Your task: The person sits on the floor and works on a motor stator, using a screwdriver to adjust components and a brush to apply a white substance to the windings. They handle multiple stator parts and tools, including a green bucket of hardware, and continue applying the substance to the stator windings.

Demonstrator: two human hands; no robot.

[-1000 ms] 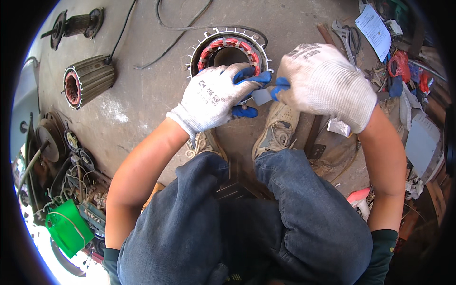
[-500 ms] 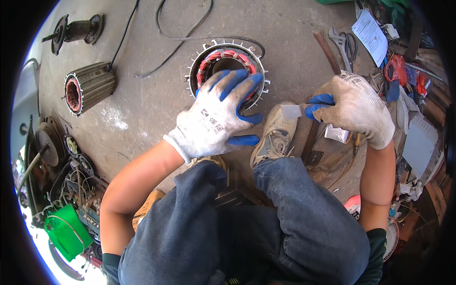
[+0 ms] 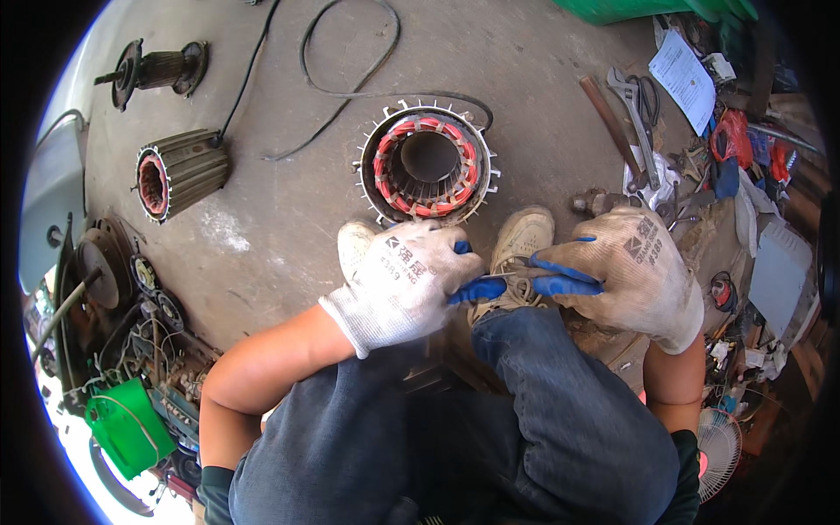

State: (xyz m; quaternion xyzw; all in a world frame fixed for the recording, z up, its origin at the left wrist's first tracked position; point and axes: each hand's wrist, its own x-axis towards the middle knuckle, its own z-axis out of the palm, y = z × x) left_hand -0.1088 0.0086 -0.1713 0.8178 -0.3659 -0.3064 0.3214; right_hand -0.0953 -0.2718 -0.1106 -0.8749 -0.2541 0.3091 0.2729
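Both my hands wear white knit gloves with blue palms and meet in front of my shoes. My left hand is closed, thumb and fingers pinching one end of a thin pale strip. The other end lies in the closed fingertips of my right hand. The strip shows almost edge-on, so its shape is unclear. Just beyond my left hand a finned motor stator stands on end, its round bore facing up. Red windings ring the bore.
A second finned motor housing lies at left, with a rotor beyond it. Black cable loops behind the stator. To the right are a hammer, an adjustable wrench, a paper sheet and scrap. A green container sits lower left.
My left hand has come back from over the stator toward me, uncovering its bore. My right hand has moved left and nearer, and both hands now meet at the thin piece.
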